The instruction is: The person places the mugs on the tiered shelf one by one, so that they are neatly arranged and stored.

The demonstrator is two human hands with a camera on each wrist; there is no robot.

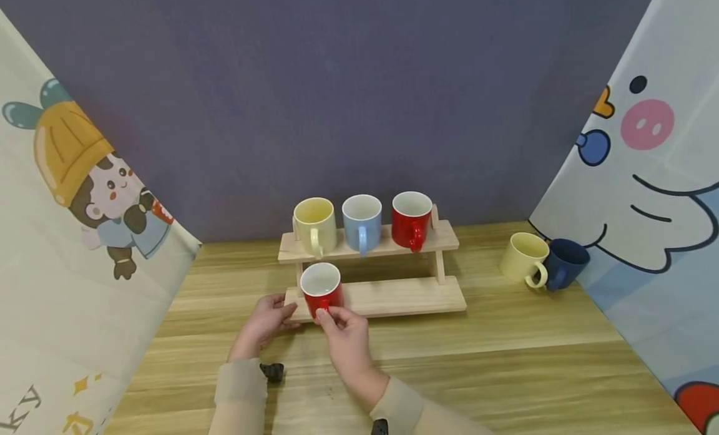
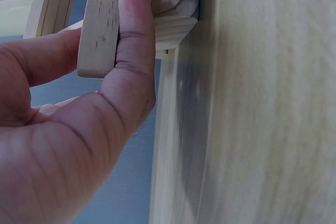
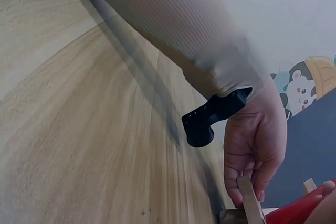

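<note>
A red mug [image 1: 321, 286] with a white inside is on the left end of the lower board of a wooden rack [image 1: 401, 296]. My right hand [image 1: 352, 346] pinches its handle from the front. My left hand [image 1: 265, 321] grips the left end of that board, and in the left wrist view the left hand [image 2: 79, 108] has thumb and fingers on either side of the wood [image 2: 100, 24]. On the upper board stand a yellow mug [image 1: 315, 226], a light blue mug [image 1: 362, 224] and another red mug [image 1: 411, 219].
To the right of the rack, a yellow mug [image 1: 523, 258] and a dark blue mug [image 1: 565, 263] stand side by side on the wooden table [image 1: 505, 360]. A dark wall [image 1: 359, 98] rises behind, with printed panels at both sides.
</note>
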